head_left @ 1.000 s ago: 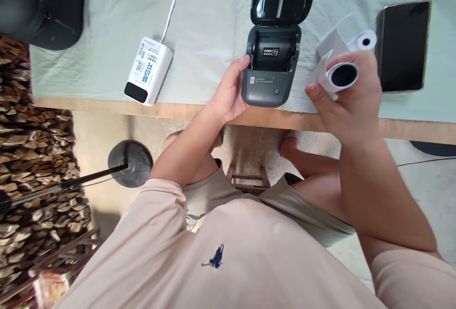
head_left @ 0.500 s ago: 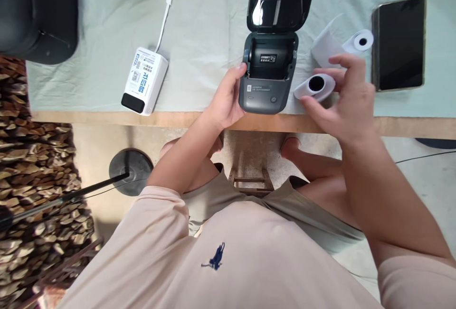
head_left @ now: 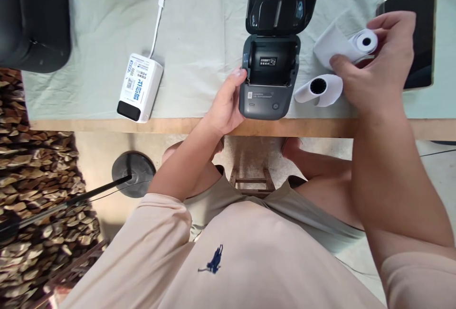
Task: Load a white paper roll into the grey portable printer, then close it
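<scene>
My left hand (head_left: 228, 102) grips the left side of a dark grey portable label printer (head_left: 267, 102), thumb on its upper edge. The printer's black lid (head_left: 281, 3) is swung up, and the bay inside holds no roll. My right hand (head_left: 381, 57) is spread around the farther white paper roll (head_left: 366, 42), fingers at its right side and thumb by its loose paper tail; no firm grip shows. Nearer the table edge, a second white paper roll (head_left: 331, 91) with a dark core lies beside the printer, its end partly unwound.
A white power bank (head_left: 140, 86) with a short white cable (head_left: 156, 26) lies to the left. Behind my right hand is a dark phone or tablet (head_left: 422, 52). A black padded object (head_left: 33, 19) fills the far left corner. The wooden table edge (head_left: 178, 125) runs in front.
My right hand has left the nearer paper roll and moved right and away from me to the farther one. My left hand stays on the printer. The view has shifted slightly.
</scene>
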`<control>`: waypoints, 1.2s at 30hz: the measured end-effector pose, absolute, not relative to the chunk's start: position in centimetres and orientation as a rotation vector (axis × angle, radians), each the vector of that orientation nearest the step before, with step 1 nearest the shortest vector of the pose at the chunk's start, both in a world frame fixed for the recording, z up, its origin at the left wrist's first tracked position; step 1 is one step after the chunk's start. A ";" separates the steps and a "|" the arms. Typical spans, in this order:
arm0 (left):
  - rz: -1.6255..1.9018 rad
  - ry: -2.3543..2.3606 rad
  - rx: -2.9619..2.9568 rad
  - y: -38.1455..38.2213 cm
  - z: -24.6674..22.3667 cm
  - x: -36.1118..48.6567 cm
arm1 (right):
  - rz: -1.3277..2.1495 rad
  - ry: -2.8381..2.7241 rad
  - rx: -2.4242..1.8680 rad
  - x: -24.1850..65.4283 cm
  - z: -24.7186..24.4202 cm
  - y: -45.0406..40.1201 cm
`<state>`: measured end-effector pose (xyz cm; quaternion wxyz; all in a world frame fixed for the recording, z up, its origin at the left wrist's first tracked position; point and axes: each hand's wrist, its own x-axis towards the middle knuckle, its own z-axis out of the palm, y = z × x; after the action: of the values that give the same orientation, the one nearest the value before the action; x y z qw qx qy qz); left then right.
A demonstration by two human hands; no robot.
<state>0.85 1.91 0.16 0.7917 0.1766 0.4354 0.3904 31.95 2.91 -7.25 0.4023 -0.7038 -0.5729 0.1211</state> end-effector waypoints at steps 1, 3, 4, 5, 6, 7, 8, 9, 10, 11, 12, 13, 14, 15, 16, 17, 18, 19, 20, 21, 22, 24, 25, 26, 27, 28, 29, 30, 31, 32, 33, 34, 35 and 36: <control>0.829 0.941 0.387 1.9 0.2 0.9 | 0.263 -1.354 -1.762 31.7 -7.4 3.4; 0.818 0.941 0.397 2.0 0.3 0.9 | 0.260 -1.088 -1.645 31.3 -7.6 4.7; 0.820 0.941 0.396 2.0 0.4 1.0 | 0.292 -0.975 -1.571 31.2 -7.5 5.2; 0.826 0.943 0.391 2.0 0.4 1.0 | 0.353 -0.870 -1.506 31.4 -7.2 5.7; 0.833 0.947 0.383 2.0 0.5 1.0 | 0.413 -0.804 -1.471 31.7 -6.7 5.9; 0.839 0.952 0.378 1.9 0.6 1.0 | 0.483 -0.765 -1.455 32.2 -6.1 5.9; 0.841 0.953 0.377 1.9 0.6 1.1 | 0.712 -0.713 -1.356 32.8 -5.3 5.6; 0.842 0.948 0.384 1.9 0.6 1.1 | 0.898 -0.726 -1.220 33.4 -4.5 5.2; 0.841 0.940 0.397 1.9 0.6 1.0 | 1.099 -0.818 -1.095 34.0 -3.8 4.8; 0.837 0.930 0.414 1.8 0.5 1.0 | 1.204 -0.882 -0.991 34.6 -3.2 4.5; 0.833 0.921 0.431 1.8 0.4 1.0 | 1.237 -0.888 -0.955 35.0 -2.8 4.3; 0.829 0.914 0.445 1.8 0.3 0.9 | 1.262 -0.901 -0.958 35.3 -2.6 4.3; 0.828 0.910 0.451 1.7 0.2 0.9 | 1.250 -0.895 -0.997 35.5 -2.6 4.6; 0.828 0.905 0.452 1.7 0.1 0.8 | 1.231 -0.883 -1.056 35.6 -2.6 4.9; 0.833 0.898 0.449 1.7 0.0 0.8 | 1.215 -0.878 -1.109 35.5 -2.7 5.3; 0.841 0.886 0.446 1.7 -0.1 0.8 | 1.207 -0.881 -1.150 35.2 -2.7 5.6; 0.849 0.874 0.443 1.7 -0.1 0.7 | 1.212 -0.888 -1.175 34.8 -2.5 5.8; 0.853 0.865 0.441 1.7 -0.1 0.8 | 1.218 -0.894 -1.188 34.2 -2.2 5.8; 0.856 0.862 0.437 1.8 -0.1 0.8 | 1.239 -0.905 -1.200 33.5 -1.7 5.7; 0.856 0.865 0.429 1.8 -0.1 0.8 | 1.262 -0.913 -1.218 32.8 -1.1 5.4; 0.855 0.872 0.418 1.8 -0.1 0.8 | 1.276 -0.918 -1.241 32.2 -0.5 5.2; 0.853 0.888 0.402 1.8 0.0 0.8 | 1.292 -0.930 -1.287 31.4 0.4 4.9; 0.853 0.892 0.400 1.8 0.0 0.8 | 1.295 -0.931 -1.295 31.4 0.5 5.0; 0.852 0.894 0.402 1.8 0.0 0.8 | 1.307 -0.916 -1.287 31.5 0.3 5.2; 0.850 0.897 0.405 1.8 0.0 0.8 | 1.315 -0.883 -1.269 31.7 0.0 5.5; 0.847 0.902 0.408 1.8 0.0 0.8 | 1.315 -0.830 -1.251 31.9 -0.4 5.9; 0.843 0.908 0.410 1.8 0.0 0.8 | 1.292 -0.760 -1.245 31.8 -0.9 6.2; 0.840 0.913 0.411 1.8 0.0 0.9 | 1.241 -0.701 -1.249 31.4 -1.2 6.3; 0.840 0.914 0.412 1.8 0.0 0.9 | 1.169 -0.668 -1.268 30.6 -1.3 6.2; 0.843 0.912 0.416 1.7 0.0 0.9 | 1.043 -0.667 -1.290 29.5 -1.0 5.8; 0.845 0.908 0.420 1.7 0.1 0.9 | 0.908 -0.747 -1.288 28.0 -0.5 5.1; 0.845 0.903 0.423 1.7 0.1 1.0 | 0.781 -0.859 -1.247 26.4 0.4 4.2; 0.843 0.900 0.426 1.7 0.1 1.0 | 0.692 -0.993 -1.171 24.8 1.5 3.2; 0.835 0.894 0.430 1.7 0.1 0.9 | 0.662 -1.154 -1.143 23.2 2.7 2.2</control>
<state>0.94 1.70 0.12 0.7971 0.2000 0.4164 0.3890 23.22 2.24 2.74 0.6393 -0.5010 -0.5059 0.2903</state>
